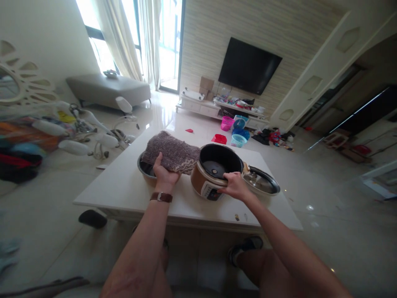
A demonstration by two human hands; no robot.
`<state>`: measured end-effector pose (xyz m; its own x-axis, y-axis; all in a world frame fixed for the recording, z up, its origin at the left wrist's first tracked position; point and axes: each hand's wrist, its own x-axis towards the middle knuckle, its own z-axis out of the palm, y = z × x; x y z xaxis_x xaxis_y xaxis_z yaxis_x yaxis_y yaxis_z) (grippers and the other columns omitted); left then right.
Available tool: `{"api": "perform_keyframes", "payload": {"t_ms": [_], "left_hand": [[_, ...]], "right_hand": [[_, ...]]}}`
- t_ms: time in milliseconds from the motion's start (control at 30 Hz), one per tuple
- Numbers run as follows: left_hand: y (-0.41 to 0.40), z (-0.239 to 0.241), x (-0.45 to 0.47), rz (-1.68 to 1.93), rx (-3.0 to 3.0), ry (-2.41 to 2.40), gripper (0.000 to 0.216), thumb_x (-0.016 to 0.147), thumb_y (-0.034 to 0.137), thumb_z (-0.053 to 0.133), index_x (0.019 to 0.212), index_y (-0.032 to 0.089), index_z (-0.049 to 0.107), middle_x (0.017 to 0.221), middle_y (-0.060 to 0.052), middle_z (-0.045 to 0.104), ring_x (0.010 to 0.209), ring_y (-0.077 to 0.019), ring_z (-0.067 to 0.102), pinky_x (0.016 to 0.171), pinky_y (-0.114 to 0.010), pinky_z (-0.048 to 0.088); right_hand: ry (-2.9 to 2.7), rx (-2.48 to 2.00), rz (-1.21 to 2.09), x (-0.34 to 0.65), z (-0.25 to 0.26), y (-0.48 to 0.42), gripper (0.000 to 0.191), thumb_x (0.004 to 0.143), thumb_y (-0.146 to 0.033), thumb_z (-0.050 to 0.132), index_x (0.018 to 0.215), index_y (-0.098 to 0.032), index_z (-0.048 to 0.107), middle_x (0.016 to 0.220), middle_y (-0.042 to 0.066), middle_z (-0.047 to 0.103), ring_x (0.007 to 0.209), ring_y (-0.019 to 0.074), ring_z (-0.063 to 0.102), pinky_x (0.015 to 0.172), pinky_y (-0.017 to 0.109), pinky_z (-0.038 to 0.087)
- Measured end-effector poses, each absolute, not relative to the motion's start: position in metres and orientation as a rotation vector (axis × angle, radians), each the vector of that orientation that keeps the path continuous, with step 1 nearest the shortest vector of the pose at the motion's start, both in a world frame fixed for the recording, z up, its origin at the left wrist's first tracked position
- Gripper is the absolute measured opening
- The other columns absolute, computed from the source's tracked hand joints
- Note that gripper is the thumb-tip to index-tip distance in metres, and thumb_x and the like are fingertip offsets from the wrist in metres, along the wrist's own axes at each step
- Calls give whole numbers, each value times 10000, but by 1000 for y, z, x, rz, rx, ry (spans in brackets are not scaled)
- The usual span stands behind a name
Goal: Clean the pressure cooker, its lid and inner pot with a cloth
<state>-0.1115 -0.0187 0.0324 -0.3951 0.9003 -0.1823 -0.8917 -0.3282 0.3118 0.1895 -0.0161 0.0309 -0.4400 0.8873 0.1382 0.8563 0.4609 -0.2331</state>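
My left hand (166,176) grips a folded brown-grey cloth (169,150) by its near edge, thumb on top. Beneath the cloth, a round pot (148,173) with a dark inside is partly covered. To the right stands a brown and cream electric cooker (200,180) without its lid, its dark inside showing a small round piece at the bottom. On the cooker's near right rim my right hand (235,184) is closed, fingers over the edge and thumb by the control panel. The far end of the cloth meets the cooker's left side. A glass lid (263,181) lies right of the cooker.
The white table (124,194) holds these things, plus small scraps (237,217) near its front edge. On the floor beyond are a red basin (219,138), a light blue basket (238,140) and a pink basket (227,123). A fallen lamp (99,136) lies left.
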Motion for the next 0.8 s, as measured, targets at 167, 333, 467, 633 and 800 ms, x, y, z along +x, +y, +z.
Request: {"api": "perform_keyframes", "payload": {"t_ms": [167, 333, 467, 633, 800], "left_hand": [[-25, 34, -105, 1967, 59, 499, 427, 967, 405, 642, 1314, 174, 735, 1264, -135, 797, 1249, -289, 725, 1167, -517, 524], [-36, 54, -79, 2078, 236, 700, 421, 943, 352, 715, 1339, 207, 710, 1224, -106, 807, 1235, -269, 739, 1133, -471, 566], [-28, 87, -40, 2059, 406, 1014, 384, 889, 244, 797, 1265, 221, 720, 1073, -64, 824, 1073, -241, 796, 1043, -419, 625], [-2, 119, 3, 1565, 486, 1154, 233, 963, 273, 731, 1134, 116, 744, 936, -148, 822, 947, -283, 817, 934, -430, 670], [21, 103, 40, 1394, 443, 1349, 166, 944, 261, 731, 1060, 144, 748, 841, -134, 800, 949, -309, 813, 952, -470, 654]], "right_hand": [[-2442, -1366, 237, 207, 29, -73, 413, 716, -496, 943, 914, -236, 690, 901, 36, 759, 949, 277, 715, 1060, 484, 421], [-2001, -1128, 150, 250, 24, -65, 471, 862, -540, 803, 1242, -285, 691, 1392, 111, 706, 1408, 339, 573, 1217, 581, 345], [-1381, -1226, 236, 303, -8, -42, 417, 915, -516, 688, 1239, -254, 665, 1476, 139, 644, 1420, 327, 551, 1170, 574, 418], [-949, -1233, 618, 343, -47, -22, 434, 870, -562, 616, 1129, -218, 665, 1350, 138, 697, 1287, 313, 624, 1038, 496, 516], [-807, -1214, 949, 337, -50, -2, 487, 815, -618, 584, 1103, -230, 638, 1270, 120, 715, 1119, 276, 694, 814, 370, 566]]}}
